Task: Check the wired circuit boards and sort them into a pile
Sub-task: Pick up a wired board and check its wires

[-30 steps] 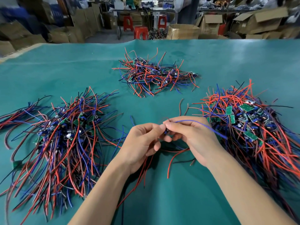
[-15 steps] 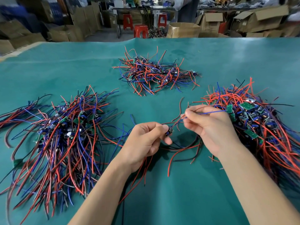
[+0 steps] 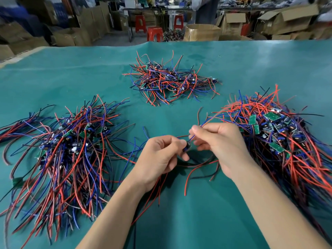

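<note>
Blue wire (image 3: pixel 193 136) runs between two bare hands at the middle of a teal table (image 3: pixel 251 69). The right hand (image 3: pixel 221 146) pinches this wire between thumb and forefinger, its other fingers loosely curled. The left hand (image 3: pixel 159 157) grips a small dark board (image 3: pixel 186 146) at its fingertips, held just above the cloth. The two hands are nearly touching, and the wire leads from the board up through the right hand's pinch. More red and dark wires from the same board trail down onto the cloth below the hands.

Three heaps of wired boards surround the hands. A left pile (image 3: pixel 68 150) is large and spread out. A right pile (image 3: pixel 278 133) shows several green boards face up and lies just beside the right hand. A far pile (image 3: pixel 170 81) is smaller and sits well apart, toward the back edge. Cardboard boxes and red stools stand beyond the table.

The check seems to be under way, with sorting yet to come. A hard tug on the wire could tear it from its solder joint. The trailing wires could also snag strands of the right pile and drag other boards along.
</note>
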The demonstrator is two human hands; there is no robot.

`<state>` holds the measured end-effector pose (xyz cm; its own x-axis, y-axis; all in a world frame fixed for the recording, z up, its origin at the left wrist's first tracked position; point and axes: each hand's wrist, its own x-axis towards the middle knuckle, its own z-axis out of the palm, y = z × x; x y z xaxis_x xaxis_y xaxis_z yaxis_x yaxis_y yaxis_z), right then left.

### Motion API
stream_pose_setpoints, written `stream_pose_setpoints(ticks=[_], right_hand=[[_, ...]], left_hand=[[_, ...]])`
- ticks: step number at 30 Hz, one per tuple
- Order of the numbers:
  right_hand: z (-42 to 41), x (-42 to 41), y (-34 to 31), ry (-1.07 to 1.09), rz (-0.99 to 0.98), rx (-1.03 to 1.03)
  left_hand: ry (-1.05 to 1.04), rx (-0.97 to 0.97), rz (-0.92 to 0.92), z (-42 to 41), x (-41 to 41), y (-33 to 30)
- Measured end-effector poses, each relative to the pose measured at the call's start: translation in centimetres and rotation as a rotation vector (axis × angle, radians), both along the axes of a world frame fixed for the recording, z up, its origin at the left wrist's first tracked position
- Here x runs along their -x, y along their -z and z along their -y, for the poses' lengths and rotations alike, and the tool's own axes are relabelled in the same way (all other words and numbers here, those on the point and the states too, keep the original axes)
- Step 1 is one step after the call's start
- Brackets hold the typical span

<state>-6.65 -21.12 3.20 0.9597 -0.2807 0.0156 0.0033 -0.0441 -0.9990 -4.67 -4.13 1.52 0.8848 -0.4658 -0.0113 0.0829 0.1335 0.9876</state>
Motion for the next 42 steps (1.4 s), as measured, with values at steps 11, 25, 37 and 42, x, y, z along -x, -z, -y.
stream_pose_setpoints(ticks=[11,25,37,42], right_hand=[[4.1,-1.4,-0.1,0.543,0.301,0.143],[-2.8,0.8,0.5,0.013,0.256,0.452],[3.0,1.5,-5.9,0.408,0.43,0.08],[10.0,3.1,-11.2,0.402,0.43,0.264]], left_hand=[[0.113,-0.006,-0.021,-0.2,0.2,-0.3],[0.029,0.143,-0.059,-0.3,-0.2,0.1],[0.263,0.006,0.033,-0.7,0.1,-0.2],[0.23,0.018,0.014,-0.4,0.1,-0.2]])
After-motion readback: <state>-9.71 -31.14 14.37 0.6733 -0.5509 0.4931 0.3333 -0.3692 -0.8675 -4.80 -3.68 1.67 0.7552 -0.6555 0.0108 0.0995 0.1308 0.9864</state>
